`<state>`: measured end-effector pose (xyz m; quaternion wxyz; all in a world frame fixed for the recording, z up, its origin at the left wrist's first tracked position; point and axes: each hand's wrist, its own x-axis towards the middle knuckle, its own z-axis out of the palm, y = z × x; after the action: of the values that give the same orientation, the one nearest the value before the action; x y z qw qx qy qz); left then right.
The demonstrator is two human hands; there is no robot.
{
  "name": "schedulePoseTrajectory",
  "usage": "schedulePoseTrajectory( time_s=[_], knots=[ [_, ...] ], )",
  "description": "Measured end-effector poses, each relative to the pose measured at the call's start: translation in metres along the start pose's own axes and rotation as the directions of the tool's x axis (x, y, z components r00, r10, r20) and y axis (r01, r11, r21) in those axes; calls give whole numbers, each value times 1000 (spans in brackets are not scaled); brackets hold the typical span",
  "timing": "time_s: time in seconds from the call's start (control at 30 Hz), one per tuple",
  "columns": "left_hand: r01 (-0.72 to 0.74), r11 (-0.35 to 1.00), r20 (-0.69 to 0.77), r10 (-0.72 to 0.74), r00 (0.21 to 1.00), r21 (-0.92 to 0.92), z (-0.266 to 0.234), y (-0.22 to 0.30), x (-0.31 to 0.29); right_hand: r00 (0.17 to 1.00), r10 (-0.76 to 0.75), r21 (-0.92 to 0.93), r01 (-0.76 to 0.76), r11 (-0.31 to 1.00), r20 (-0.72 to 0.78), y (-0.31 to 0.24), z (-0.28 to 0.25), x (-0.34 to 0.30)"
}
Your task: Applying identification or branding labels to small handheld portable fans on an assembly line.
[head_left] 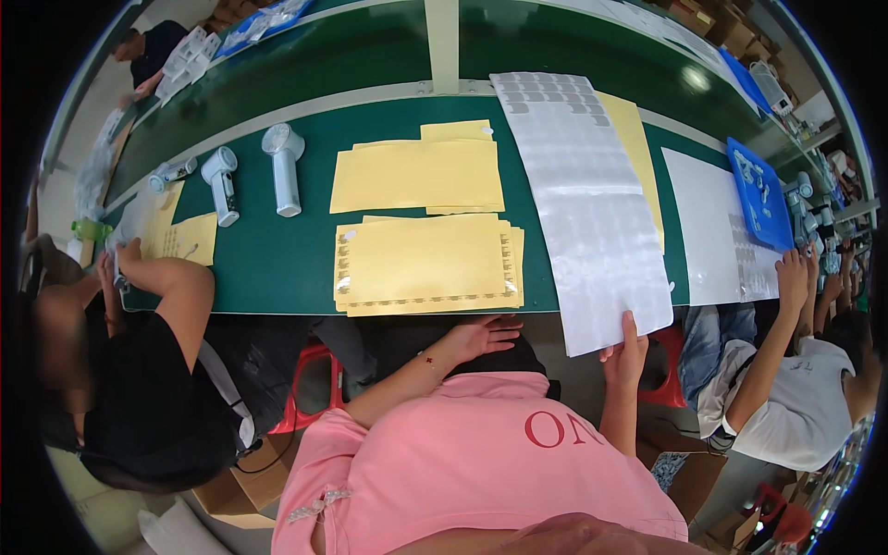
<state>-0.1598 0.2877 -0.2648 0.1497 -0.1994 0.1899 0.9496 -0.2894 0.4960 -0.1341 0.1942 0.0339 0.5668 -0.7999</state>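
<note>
My right hand (626,353) pinches the near edge of a long white label sheet (592,213) between thumb and fingers. Rows of grey printed labels cover the sheet's far end, and its near corner hangs past the table edge. Just below the table's front edge, my left hand (485,338) is open, fingers stretched out, holding nothing. Closest to it lies a stack of yellow sheets (421,264) with small labels left along the borders. Behind that sits a second pile of yellow sheets (416,176). Another yellow sheet (629,139) shows partly from under the white one.
On the green table (264,259), pale handheld devices (283,171) lie to the left. A blue tray (763,199) with small parts and more white sheets (698,231) are at the right. Co-workers sit on both sides; red stools (666,370) stand below.
</note>
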Motion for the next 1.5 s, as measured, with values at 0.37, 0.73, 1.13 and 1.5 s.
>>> schedulePoseTrajectory(
  time_s=[0.37, 0.73, 1.13, 1.5],
  knots=[
    [-23, 1000, 47, 23, 999, -5, -7, -7, 6, 996, -44, -52, 40, 998, -78, 2, 1, 3],
    [-134, 991, 66, 133, 989, 17, 17, 23, -52, 996, -57, -40, 54, 998, -75, -1, -27, 10],
    [-297, 745, -44, 400, 915, 597, 52, 60, -181, 719, 316, -206, -240, 949, 619, -21, -38, -21],
    [437, -336, 185, 918, 352, 834, 51, 92, -205, 772, 199, -718, 417, 558, 603, -82, 106, -34]
  ],
)
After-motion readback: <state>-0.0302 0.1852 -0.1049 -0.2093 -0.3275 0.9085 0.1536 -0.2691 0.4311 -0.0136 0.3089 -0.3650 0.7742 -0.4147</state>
